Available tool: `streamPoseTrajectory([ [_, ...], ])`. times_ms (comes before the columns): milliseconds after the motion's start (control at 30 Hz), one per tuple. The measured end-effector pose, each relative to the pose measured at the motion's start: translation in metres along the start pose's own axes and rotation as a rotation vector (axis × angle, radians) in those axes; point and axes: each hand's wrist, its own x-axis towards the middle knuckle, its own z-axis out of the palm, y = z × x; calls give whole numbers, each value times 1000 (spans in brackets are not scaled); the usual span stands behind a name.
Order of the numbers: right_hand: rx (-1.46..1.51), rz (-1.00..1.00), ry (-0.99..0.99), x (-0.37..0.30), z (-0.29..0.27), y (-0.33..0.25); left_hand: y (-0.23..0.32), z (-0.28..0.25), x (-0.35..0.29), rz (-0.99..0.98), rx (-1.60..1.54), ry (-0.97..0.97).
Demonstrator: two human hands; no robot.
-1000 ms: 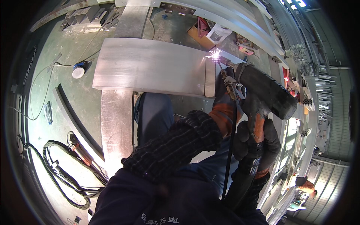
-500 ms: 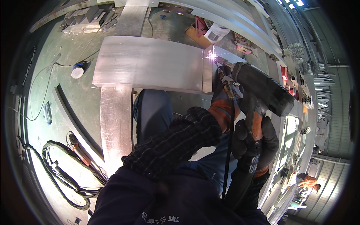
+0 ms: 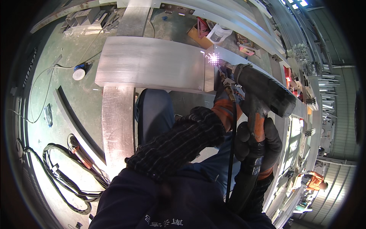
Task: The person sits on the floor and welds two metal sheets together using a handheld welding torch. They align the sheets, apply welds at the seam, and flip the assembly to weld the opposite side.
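Observation:
My gloved right hand is closed round the black and orange handle of a welding gun. The gun's nozzle points left at a bright spark on the metal beside a seam. That seam is near the right end of a broad silver metal box section. My left hand, in an orange and dark glove, reaches under the nozzle next to a brass-coloured fitting. A black hose hangs down from the fitting. My left fingers are hidden behind the fitting and gun.
A flat metal bar runs under the box section. Black coiled cables and a curved metal strip lie at lower left. A cardboard box and a white bucket stand beyond. A person in orange is far right.
The spark and the welding gun have shifted slightly to the left. Both my hands have moved a little with the gun. The distant person has changed posture slightly.

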Motion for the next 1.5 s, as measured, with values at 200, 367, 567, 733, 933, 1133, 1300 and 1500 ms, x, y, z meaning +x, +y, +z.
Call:
streamPoseTrajectory([
  [200,-10,8,44,-6,4,-1,-15,8,14,62,295,100],
  [367,0,30,100,-11,5,0,-58,21,37,97,867,268],
  [567,-27,24,84,-15,1,-1,-29,13,23,80,406,200],
  [733,-22,48,77,-20,2,-2,64,-15,-26,1,-1434,-103],
  [933,-46,53,77,-23,0,-1,104,-35,-95,119,-87,-88],
  [1133,20,58,105,-28,3,1,84,-48,-101,-50,-606,75],
  [1300,10,68,55,-33,-3,1,98,-69,-97,-74,-917,-9],
  [1500,55,81,47,-38,-4,2,116,-75,-95,-187,-1220,65],
])
